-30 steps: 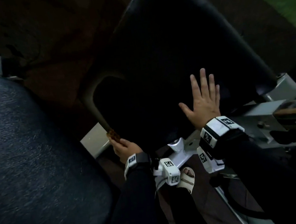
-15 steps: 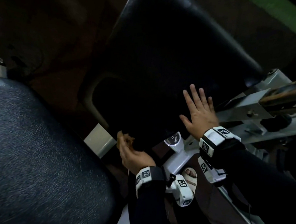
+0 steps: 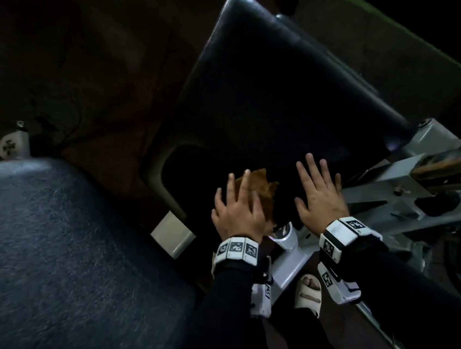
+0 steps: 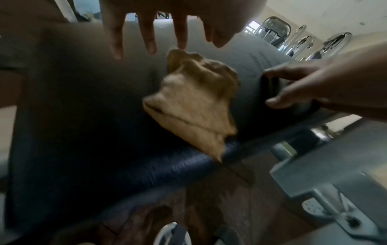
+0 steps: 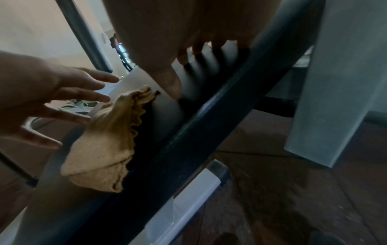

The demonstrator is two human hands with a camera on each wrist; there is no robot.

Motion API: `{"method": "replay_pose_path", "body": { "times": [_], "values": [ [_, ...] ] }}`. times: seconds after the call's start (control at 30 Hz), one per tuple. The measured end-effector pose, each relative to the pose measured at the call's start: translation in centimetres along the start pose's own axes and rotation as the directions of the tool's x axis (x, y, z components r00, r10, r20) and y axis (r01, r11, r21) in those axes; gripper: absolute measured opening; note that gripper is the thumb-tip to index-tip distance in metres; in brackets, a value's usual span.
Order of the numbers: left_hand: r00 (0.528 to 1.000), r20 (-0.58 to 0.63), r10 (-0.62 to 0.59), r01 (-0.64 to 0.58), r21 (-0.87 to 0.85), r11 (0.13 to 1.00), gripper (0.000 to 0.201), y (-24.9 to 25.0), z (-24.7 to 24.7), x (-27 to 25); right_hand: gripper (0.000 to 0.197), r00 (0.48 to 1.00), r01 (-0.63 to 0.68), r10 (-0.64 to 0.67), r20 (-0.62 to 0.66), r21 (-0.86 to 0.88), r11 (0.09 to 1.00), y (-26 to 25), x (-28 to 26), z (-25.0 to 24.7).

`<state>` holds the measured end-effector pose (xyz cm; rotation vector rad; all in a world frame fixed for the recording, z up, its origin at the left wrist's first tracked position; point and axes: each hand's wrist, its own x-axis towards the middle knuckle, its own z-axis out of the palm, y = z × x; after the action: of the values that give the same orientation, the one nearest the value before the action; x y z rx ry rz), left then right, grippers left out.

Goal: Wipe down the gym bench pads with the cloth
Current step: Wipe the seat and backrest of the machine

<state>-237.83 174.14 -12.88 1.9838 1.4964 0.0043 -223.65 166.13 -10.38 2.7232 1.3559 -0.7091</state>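
Observation:
The black bench pad (image 3: 272,98) slopes away from me in the head view. A crumpled tan cloth (image 3: 262,191) lies on its near edge, one corner hanging over. My left hand (image 3: 236,205) is over the cloth with straight, spread fingers. In the left wrist view a fingertip (image 4: 181,44) comes close to the top of the cloth (image 4: 194,102); contact is unclear. My right hand (image 3: 318,193) lies flat on the pad just right of the cloth, fingers straight. The right wrist view shows the cloth (image 5: 104,145) draped at the pad's edge beside the left hand (image 5: 52,99).
A second dark blue pad (image 3: 48,264) fills the left foreground. Grey metal frame (image 3: 381,187) and a worn bar (image 3: 456,165) run to the right. A white post cap (image 3: 284,235) and a sandalled foot (image 3: 310,291) are below my wrists. The floor (image 3: 71,77) is brown.
My left hand came up from under the pad's edge with the cloth, set it on the near edge and opened its fingers. The right hand slid nearer, staying flat.

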Motion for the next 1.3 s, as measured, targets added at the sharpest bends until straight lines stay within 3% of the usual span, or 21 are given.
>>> {"method": "replay_pose_path", "body": {
  "times": [0.1,0.23,0.4,0.63,0.83,0.97,1.03,1.13,1.23,1.3],
  "values": [
    [0.989,0.125,-0.078,0.07,0.064,0.995,0.057,-1.1,-1.9,3.4,0.069,0.998,-0.06,0.061,-0.028,0.038,0.998,-1.2,-0.1,0.0],
    [0.963,0.269,-0.024,0.011,0.049,0.999,0.061,-2.4,-3.8,6.4,0.066,0.991,-0.131,0.134,-0.022,0.099,0.986,-3.3,-0.3,0.3],
    [0.963,0.264,0.058,-0.067,0.024,0.997,0.054,-4.0,-3.9,5.9,0.065,0.985,-0.154,0.163,-0.053,0.135,0.979,-6.6,-0.2,1.2],
    [0.975,0.204,0.087,-0.086,-0.013,0.996,0.05,-4.7,-3.7,6.0,0.062,0.993,-0.116,0.116,-0.005,0.006,0.993,-10.0,0.2,2.4],
    [0.981,0.173,0.086,-0.087,0.0,0.996,0.051,-4.6,-3.2,6.0,0.063,0.996,-0.087,0.086,0.013,0.126,0.988,-10.7,0.8,3.1],
    [0.981,0.173,0.085,-0.088,0.01,0.996,0.052,-4.6,-3.2,6.1,0.058,0.992,-0.084,0.101,-0.072,0.207,0.975,-9.5,0.2,2.2],
    [0.98,0.18,0.085,-0.093,0.037,0.995,0.057,-4.6,-3.1,6.0,0.056,0.971,-0.118,0.16,-0.175,0.23,0.966,-7.9,-0.4,1.7],
    [0.976,0.197,0.089,-0.103,0.063,0.993,0.067,-4.8,-2.6,5.9,0.057,0.895,-0.191,0.294,-0.337,0.307,0.932,-4.2,-1.7,1.4],
    [0.977,0.195,0.089,-0.106,0.078,0.991,0.074,-4.9,-2.2,5.9,0.06,0.812,-0.293,0.452,-0.369,0.411,0.863,-0.4,-3.0,1.8],
    [0.981,0.172,0.091,-0.105,0.076,0.992,0.076,-5.0,-2.0,6.0,0.058,0.764,-0.357,0.558,-0.323,0.509,0.783,0.9,-3.4,2.6]
  ]
}}
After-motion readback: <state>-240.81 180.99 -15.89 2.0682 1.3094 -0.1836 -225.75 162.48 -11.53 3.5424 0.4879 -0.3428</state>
